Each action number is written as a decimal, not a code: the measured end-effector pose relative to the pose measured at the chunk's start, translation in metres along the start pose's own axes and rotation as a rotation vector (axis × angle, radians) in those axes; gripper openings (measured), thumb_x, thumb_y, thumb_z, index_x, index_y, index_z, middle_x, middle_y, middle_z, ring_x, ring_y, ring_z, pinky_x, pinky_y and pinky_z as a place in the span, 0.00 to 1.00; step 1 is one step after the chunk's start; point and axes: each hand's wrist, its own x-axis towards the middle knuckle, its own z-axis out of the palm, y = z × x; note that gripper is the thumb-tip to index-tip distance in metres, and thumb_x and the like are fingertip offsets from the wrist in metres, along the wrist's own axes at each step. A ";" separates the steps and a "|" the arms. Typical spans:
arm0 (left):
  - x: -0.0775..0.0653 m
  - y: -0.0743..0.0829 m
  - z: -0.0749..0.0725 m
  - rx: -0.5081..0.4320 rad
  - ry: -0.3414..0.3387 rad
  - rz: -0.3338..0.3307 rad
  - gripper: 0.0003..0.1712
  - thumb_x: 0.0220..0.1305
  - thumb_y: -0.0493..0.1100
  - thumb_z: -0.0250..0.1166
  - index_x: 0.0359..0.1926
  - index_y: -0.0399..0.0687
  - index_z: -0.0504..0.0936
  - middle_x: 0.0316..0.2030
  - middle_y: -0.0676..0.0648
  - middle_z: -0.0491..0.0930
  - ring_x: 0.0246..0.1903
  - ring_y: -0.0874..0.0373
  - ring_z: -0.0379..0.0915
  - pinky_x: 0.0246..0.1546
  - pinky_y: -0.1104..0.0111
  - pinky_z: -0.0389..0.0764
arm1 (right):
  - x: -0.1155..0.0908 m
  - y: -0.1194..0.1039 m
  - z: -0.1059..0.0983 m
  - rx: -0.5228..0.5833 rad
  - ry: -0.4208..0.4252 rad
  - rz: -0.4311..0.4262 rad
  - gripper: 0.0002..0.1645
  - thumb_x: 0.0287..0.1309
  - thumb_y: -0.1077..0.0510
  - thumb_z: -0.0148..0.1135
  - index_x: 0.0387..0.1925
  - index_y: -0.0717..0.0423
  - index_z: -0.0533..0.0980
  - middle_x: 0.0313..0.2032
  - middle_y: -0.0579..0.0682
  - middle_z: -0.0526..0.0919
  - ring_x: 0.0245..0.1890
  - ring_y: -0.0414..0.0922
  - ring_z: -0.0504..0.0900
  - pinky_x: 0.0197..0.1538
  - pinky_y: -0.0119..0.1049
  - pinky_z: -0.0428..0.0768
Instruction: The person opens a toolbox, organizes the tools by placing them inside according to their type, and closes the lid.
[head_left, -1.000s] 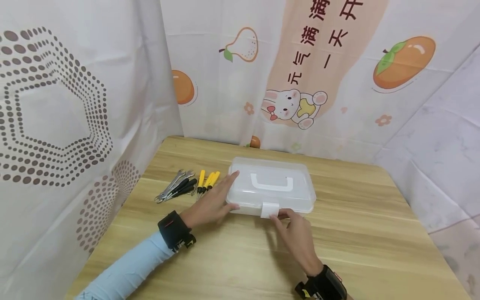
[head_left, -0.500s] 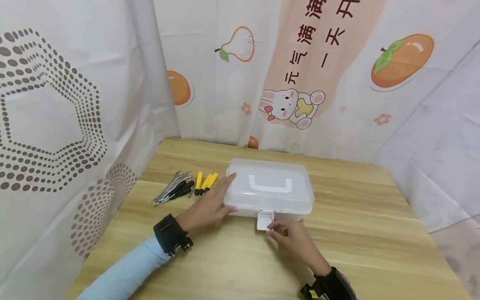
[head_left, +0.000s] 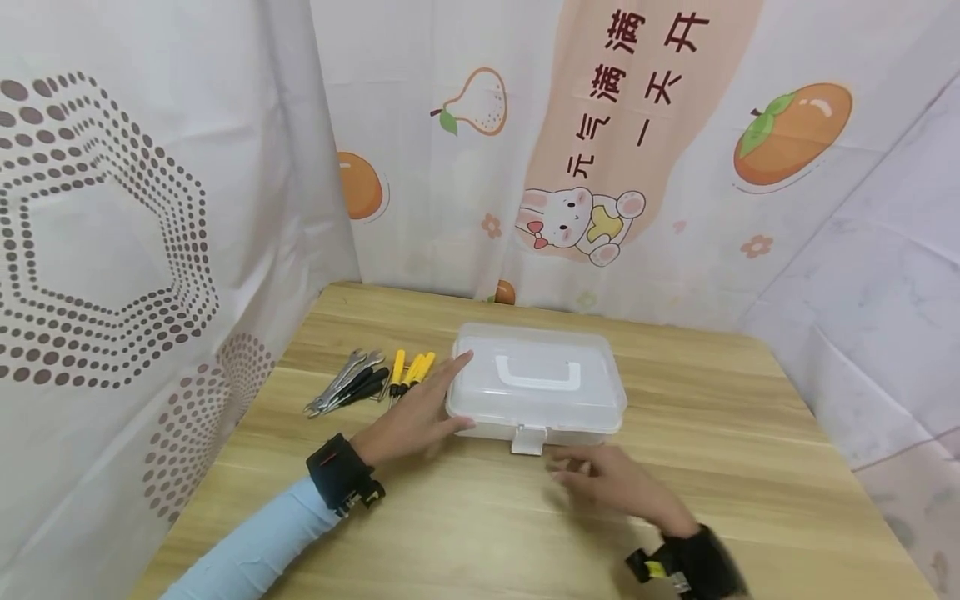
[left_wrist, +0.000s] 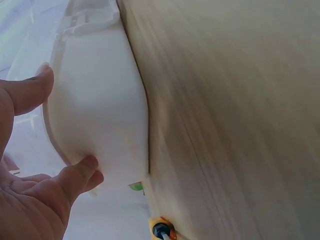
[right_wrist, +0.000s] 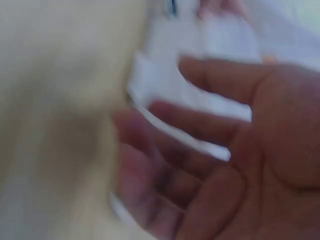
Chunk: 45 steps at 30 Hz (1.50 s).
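Observation:
A translucent white plastic toolbox [head_left: 480, 390] with a carrying handle [head_left: 538, 383] lies on the wooden table, its lid down. At its left front corner my left hand [head_left: 412, 421] holds it, thumb along the front and fingers against the left end. The left wrist view shows the thumb at the lid's rim and fingertips on the box wall [left_wrist: 100, 100]. The white front latch [head_left: 528, 441] is flipped outward from the lid. To the right of it, my right hand [head_left: 611, 482] has loosely bent fingers and holds nothing; its wrist view is blurred.
Left of the box lie several silver wrenches [head_left: 335, 385], black-handled tools [head_left: 367, 387] and yellow-handled screwdrivers [head_left: 398, 367], the latter partly behind my left hand. Printed curtains [head_left: 420, 183] hang behind and beside the table [head_left: 697, 408].
My right hand has pulled the latch outward from the box front, let it go and drawn back to the right. The left hand stays at the box's left corner.

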 end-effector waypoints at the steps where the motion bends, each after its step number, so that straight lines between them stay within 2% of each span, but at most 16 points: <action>1: 0.000 0.000 0.001 -0.016 -0.004 -0.007 0.60 0.65 0.63 0.69 0.83 0.70 0.37 0.78 0.34 0.49 0.76 0.41 0.49 0.67 0.41 0.63 | -0.007 0.001 -0.013 0.011 -0.026 0.019 0.20 0.71 0.48 0.64 0.55 0.57 0.83 0.43 0.50 0.86 0.31 0.41 0.82 0.32 0.35 0.81; 3: 0.000 -0.002 0.001 -0.052 0.001 -0.013 0.61 0.64 0.63 0.70 0.83 0.66 0.37 0.79 0.34 0.49 0.75 0.41 0.52 0.66 0.42 0.65 | -0.020 0.004 -0.036 0.024 -0.018 0.090 0.17 0.71 0.49 0.64 0.49 0.57 0.85 0.37 0.51 0.86 0.25 0.42 0.80 0.27 0.35 0.79; 5: 0.001 -0.004 0.001 -0.084 0.015 -0.027 0.64 0.63 0.62 0.72 0.83 0.61 0.37 0.79 0.37 0.50 0.73 0.43 0.57 0.65 0.44 0.67 | -0.028 0.009 -0.054 0.017 0.079 0.172 0.16 0.68 0.48 0.67 0.44 0.57 0.84 0.35 0.52 0.85 0.24 0.45 0.80 0.26 0.36 0.79; 8: 0.001 -0.006 0.001 -0.118 0.034 -0.063 0.67 0.61 0.62 0.74 0.83 0.57 0.36 0.79 0.41 0.53 0.70 0.47 0.64 0.64 0.48 0.70 | -0.030 0.022 -0.064 -0.038 0.279 0.213 0.27 0.65 0.44 0.70 0.57 0.57 0.79 0.46 0.58 0.84 0.35 0.51 0.83 0.32 0.40 0.81; 10: 0.001 -0.006 0.000 -0.129 0.037 -0.074 0.67 0.60 0.62 0.75 0.83 0.56 0.37 0.79 0.42 0.52 0.71 0.47 0.63 0.65 0.48 0.70 | -0.026 0.030 -0.061 -0.013 0.338 0.215 0.40 0.65 0.42 0.70 0.71 0.55 0.69 0.61 0.60 0.78 0.49 0.57 0.82 0.41 0.46 0.83; 13: 0.001 -0.005 0.001 -0.126 0.022 -0.056 0.66 0.61 0.62 0.73 0.83 0.53 0.38 0.80 0.43 0.47 0.74 0.45 0.58 0.67 0.48 0.66 | -0.020 0.037 -0.048 0.051 0.312 0.206 0.55 0.65 0.39 0.68 0.81 0.53 0.51 0.74 0.65 0.63 0.62 0.64 0.76 0.53 0.56 0.81; 16: 0.003 -0.002 0.003 -0.112 0.017 0.000 0.64 0.63 0.61 0.71 0.83 0.49 0.38 0.80 0.41 0.44 0.75 0.43 0.54 0.68 0.49 0.64 | -0.017 0.036 -0.034 0.039 0.326 0.202 0.57 0.64 0.39 0.70 0.81 0.54 0.51 0.73 0.71 0.61 0.59 0.70 0.77 0.55 0.60 0.80; 19: 0.002 0.002 0.003 -0.074 0.027 0.033 0.61 0.66 0.60 0.69 0.82 0.45 0.38 0.79 0.39 0.45 0.75 0.43 0.54 0.68 0.52 0.64 | -0.017 0.033 -0.024 -0.085 0.401 0.185 0.59 0.60 0.37 0.72 0.80 0.56 0.54 0.70 0.73 0.65 0.55 0.72 0.79 0.52 0.62 0.80; 24: -0.005 0.014 -0.003 -0.038 0.058 0.025 0.56 0.71 0.57 0.65 0.81 0.35 0.43 0.78 0.36 0.47 0.75 0.43 0.51 0.69 0.50 0.61 | -0.021 0.024 -0.020 -0.161 0.496 0.146 0.54 0.60 0.41 0.74 0.76 0.63 0.61 0.65 0.73 0.71 0.53 0.73 0.80 0.52 0.66 0.78; 28: -0.006 0.027 -0.010 -0.034 0.103 0.027 0.54 0.72 0.55 0.65 0.81 0.35 0.44 0.78 0.35 0.49 0.75 0.44 0.52 0.70 0.49 0.61 | -0.024 0.021 -0.020 -0.222 0.649 0.075 0.42 0.59 0.49 0.76 0.68 0.67 0.72 0.57 0.72 0.79 0.48 0.69 0.84 0.49 0.65 0.79; 30: -0.005 0.033 -0.014 -0.028 0.136 0.027 0.56 0.69 0.54 0.68 0.81 0.37 0.44 0.77 0.35 0.53 0.73 0.44 0.57 0.68 0.50 0.65 | -0.024 0.021 -0.022 -0.260 0.736 0.020 0.36 0.57 0.53 0.77 0.63 0.66 0.77 0.52 0.69 0.83 0.45 0.67 0.86 0.47 0.63 0.80; 32: -0.004 0.037 -0.017 -0.024 0.159 0.015 0.58 0.66 0.53 0.72 0.82 0.41 0.44 0.66 0.32 0.72 0.60 0.44 0.76 0.59 0.55 0.77 | -0.023 0.022 -0.025 -0.308 0.799 -0.038 0.31 0.53 0.57 0.79 0.58 0.65 0.81 0.46 0.66 0.87 0.35 0.60 0.87 0.39 0.53 0.83; 35: -0.005 0.035 -0.019 -0.041 0.183 -0.029 0.58 0.63 0.52 0.74 0.82 0.43 0.48 0.60 0.32 0.78 0.51 0.45 0.82 0.51 0.58 0.83 | -0.017 0.023 -0.032 -0.385 0.867 -0.114 0.25 0.48 0.61 0.80 0.50 0.64 0.83 0.36 0.59 0.89 0.23 0.50 0.82 0.27 0.39 0.77; 37: -0.007 0.030 -0.017 -0.081 0.171 -0.091 0.55 0.65 0.54 0.72 0.81 0.44 0.49 0.60 0.33 0.79 0.53 0.45 0.82 0.51 0.57 0.82 | -0.012 0.023 -0.038 -0.423 0.882 -0.138 0.22 0.50 0.60 0.80 0.46 0.64 0.83 0.32 0.56 0.88 0.20 0.46 0.76 0.24 0.36 0.69; 41: -0.013 0.018 -0.013 -0.178 0.113 -0.166 0.46 0.71 0.58 0.66 0.78 0.40 0.59 0.73 0.38 0.64 0.70 0.45 0.66 0.65 0.51 0.70 | -0.002 0.023 -0.054 -0.470 0.884 -0.158 0.22 0.60 0.49 0.73 0.44 0.66 0.82 0.29 0.57 0.86 0.21 0.47 0.77 0.24 0.39 0.69; 45: -0.014 0.010 -0.008 -0.140 0.014 -0.120 0.42 0.70 0.57 0.66 0.74 0.36 0.66 0.74 0.34 0.61 0.72 0.43 0.61 0.67 0.49 0.67 | 0.006 0.026 -0.070 -0.464 0.896 -0.142 0.21 0.65 0.46 0.68 0.41 0.62 0.81 0.27 0.55 0.85 0.20 0.45 0.74 0.23 0.35 0.66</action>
